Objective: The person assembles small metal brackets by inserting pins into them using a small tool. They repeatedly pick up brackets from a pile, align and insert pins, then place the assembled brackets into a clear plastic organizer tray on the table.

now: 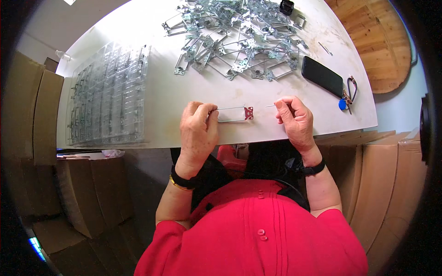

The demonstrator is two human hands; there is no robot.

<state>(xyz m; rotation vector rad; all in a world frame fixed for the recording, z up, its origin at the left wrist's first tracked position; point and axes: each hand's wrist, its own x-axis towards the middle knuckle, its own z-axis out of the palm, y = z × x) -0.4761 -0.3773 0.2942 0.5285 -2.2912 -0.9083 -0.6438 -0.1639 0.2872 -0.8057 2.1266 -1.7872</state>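
Note:
Near the table's front edge, my left hand [198, 129] is closed in a pinch on one end of a slim metal wire bracket [249, 113]. Two parallel rods run from my fingers to a small notched end plate that looks reddish. The gripped end is hidden by my fingers. Just to the right, my right hand [297, 123] pinches a thin, straight metal pin [270, 106], its tip pointing left toward the plate. A gap separates pin and bracket. Beyond both hands lies a tangled heap of similar silvery brackets [239, 43].
Clear plastic trays [108, 99] filled with metal parts stand at the left. A black phone [323, 76], keys with a blue tag [342, 104] and a small black object [286, 7] lie to the right. Cardboard boxes [375, 170] flank me; a round wooden board [377, 41] is at far right.

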